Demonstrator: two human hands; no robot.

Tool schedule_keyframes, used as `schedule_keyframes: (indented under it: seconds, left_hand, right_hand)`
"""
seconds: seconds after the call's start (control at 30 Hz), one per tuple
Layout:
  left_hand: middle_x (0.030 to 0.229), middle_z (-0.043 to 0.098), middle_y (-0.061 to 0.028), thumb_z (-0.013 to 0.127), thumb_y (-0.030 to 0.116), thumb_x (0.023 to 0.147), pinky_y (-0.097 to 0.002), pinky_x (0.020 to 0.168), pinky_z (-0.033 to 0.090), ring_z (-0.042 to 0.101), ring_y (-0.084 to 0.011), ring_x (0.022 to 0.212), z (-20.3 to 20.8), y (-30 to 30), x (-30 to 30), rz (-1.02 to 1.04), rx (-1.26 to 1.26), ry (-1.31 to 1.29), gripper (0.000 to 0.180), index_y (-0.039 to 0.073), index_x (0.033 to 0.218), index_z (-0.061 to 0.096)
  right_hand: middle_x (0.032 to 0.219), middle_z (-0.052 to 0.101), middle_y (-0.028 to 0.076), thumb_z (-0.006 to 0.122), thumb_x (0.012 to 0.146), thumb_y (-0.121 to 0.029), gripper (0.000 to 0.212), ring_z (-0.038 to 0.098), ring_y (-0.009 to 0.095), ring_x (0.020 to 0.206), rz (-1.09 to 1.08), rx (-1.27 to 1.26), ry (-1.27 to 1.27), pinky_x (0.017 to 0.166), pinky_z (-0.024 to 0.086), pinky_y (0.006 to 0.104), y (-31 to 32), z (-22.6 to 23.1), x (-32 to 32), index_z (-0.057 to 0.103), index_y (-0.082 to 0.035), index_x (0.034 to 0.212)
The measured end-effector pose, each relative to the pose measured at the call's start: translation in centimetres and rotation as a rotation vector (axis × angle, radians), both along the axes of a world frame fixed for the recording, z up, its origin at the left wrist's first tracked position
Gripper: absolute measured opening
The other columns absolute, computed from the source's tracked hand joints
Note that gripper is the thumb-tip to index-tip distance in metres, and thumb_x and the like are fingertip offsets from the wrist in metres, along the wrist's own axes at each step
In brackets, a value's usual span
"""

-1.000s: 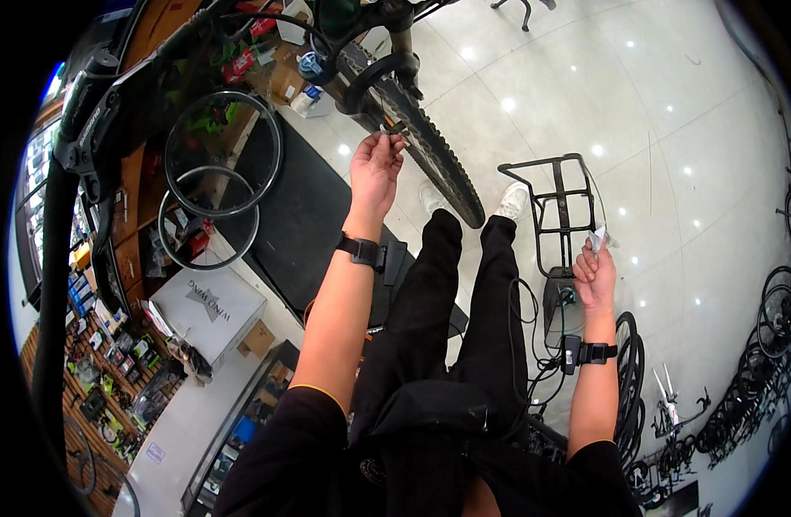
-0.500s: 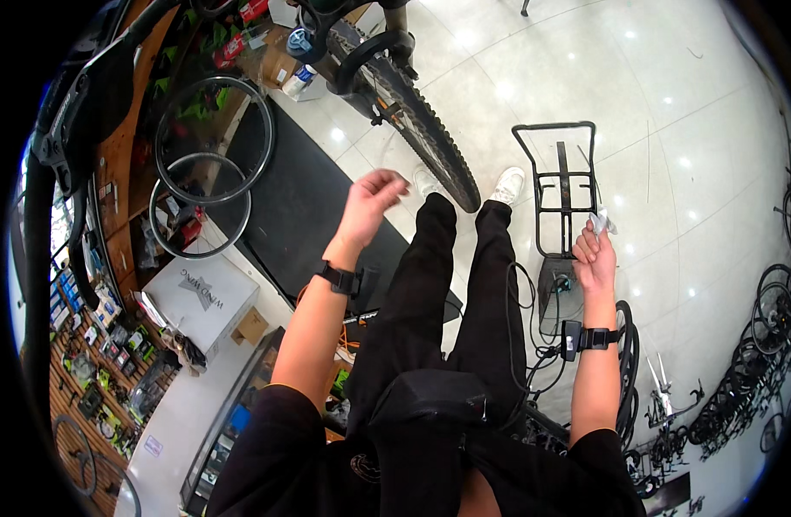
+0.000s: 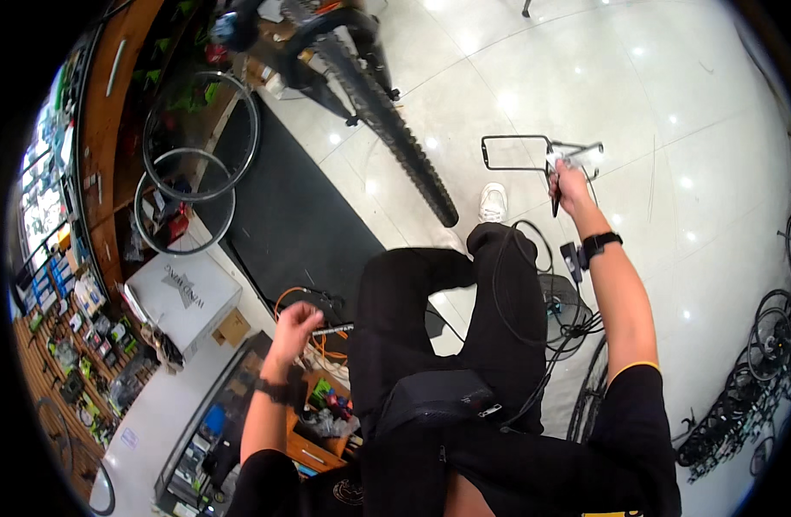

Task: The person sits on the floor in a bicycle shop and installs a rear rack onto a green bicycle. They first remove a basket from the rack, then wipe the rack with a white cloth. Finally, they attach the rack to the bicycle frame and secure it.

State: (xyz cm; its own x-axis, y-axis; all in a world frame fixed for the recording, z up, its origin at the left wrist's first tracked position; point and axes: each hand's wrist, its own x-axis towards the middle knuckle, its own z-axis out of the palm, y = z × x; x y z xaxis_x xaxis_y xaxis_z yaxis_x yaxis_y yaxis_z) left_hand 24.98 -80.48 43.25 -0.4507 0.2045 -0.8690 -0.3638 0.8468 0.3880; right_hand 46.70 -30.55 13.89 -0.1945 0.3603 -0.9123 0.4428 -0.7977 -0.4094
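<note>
My right hand (image 3: pixel 571 184) is closed on a black metal bicycle rack (image 3: pixel 516 137), which is tilted above the floor. A small crumpled white piece (image 3: pixel 556 159) shows at the same fingers, partly hidden by them. To the lower left, my left hand (image 3: pixel 297 331) is apart from the rack, its fingers curled in and slightly blurred, with nothing visible in them. Ahead stands a bicycle's front wheel (image 3: pixel 395 138) with a knobby black tyre, below its fork.
A black mat (image 3: pixel 283 189) lies at the left, with two wheel rims (image 3: pixel 254 146) beside it. Closer in stand a white box (image 3: pixel 184 297) and a glass display counter (image 3: pixel 210 414). Black cables (image 3: pixel 499 276) hang by my right leg. Several bicycles (image 3: pixel 749 379) line the right edge.
My right hand has moved forward and taken hold of the rack, which has turned and left its earlier place. My left hand has dropped back and leftward. The view has shifted.
</note>
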Motion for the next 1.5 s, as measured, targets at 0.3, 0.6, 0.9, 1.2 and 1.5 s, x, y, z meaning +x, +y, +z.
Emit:
schedule_keyframes:
  seconds: [0.3, 0.6, 0.9, 1.2, 1.5]
  left_hand:
    - [0.068, 0.066, -0.0146, 0.06, 0.023, 0.08, -0.0403, 0.06, 0.051, 0.064, -0.029, 0.063, -2.2, -27.8, 19.5, -0.996, -0.391, 0.104, 0.023, 0.004, 0.07, 0.066]
    - [0.071, 0.063, -0.0169, 0.059, 0.012, 0.086, -0.0417, 0.058, 0.048, 0.062, -0.0311, 0.066, -11.7, -35.2, 16.9, 0.007, -0.691, 0.269, 0.017, -0.004, 0.08, 0.06]
    - [0.071, 0.062, -0.0176, 0.06, 0.01, 0.088, -0.039, 0.059, 0.048, 0.062, -0.0325, 0.063, -28.5, -9.6, 0.2, -0.4, -0.235, 0.859, 0.017, -0.001, 0.099, 0.054]
    - [0.082, 0.063, -0.0169, 0.048, 0.007, 0.092, -0.0374, 0.071, 0.049, 0.062, -0.0288, 0.076, -31.0, 1.8, -11.1, -0.519, 0.067, 0.973, 0.015, -0.001, 0.102, 0.058]
    - [0.101, 0.064, -0.0243, 0.047, 0.004, 0.087, -0.0449, 0.084, 0.049, 0.061, -0.0405, 0.094, -42.7, 10.4, -23.8, -0.587, 0.044, 0.866, 0.029, 0.002, 0.114, 0.058]
  right_hand:
    - [0.068, 0.056, 0.003, 0.052, 0.097, -0.031, 0.03, 0.054, 0.013, 0.055, 0.184, 0.164, 0.216, 0.05, 0.047, 0.028, 3.9, -14.5, -3.8, 0.055, -0.004, 0.086]
    - [0.072, 0.059, 0.004, 0.06, 0.089, -0.017, 0.019, 0.055, 0.013, 0.063, 0.784, 0.38, 0.104, 0.057, 0.045, 0.03, 5.5, -21.5, -1.7, 0.063, 0.002, 0.09]
    - [0.073, 0.059, 0.01, 0.065, 0.078, -0.014, 0.022, 0.056, 0.02, 0.061, 1.276, 0.764, 0.138, 0.057, 0.046, 0.036, 13.5, -20.1, -1.3, 0.056, 0.006, 0.08]
    - [0.075, 0.063, 0.013, 0.058, 0.08, -0.004, 0.019, 0.062, 0.017, 0.061, 1.365, 0.869, 0.076, 0.056, 0.051, 0.0301, 11.2, -4.0, -9.7, 0.059, 0.007, 0.096]
    - [0.086, 0.068, 0.009, 0.062, 0.088, -0.018, 0.024, 0.06, 0.016, 0.072, 1.734, 0.632, 0.139, 0.069, 0.051, 0.0312, 0.3, -12.9, -18.2, 0.064, 0.002, 0.102]
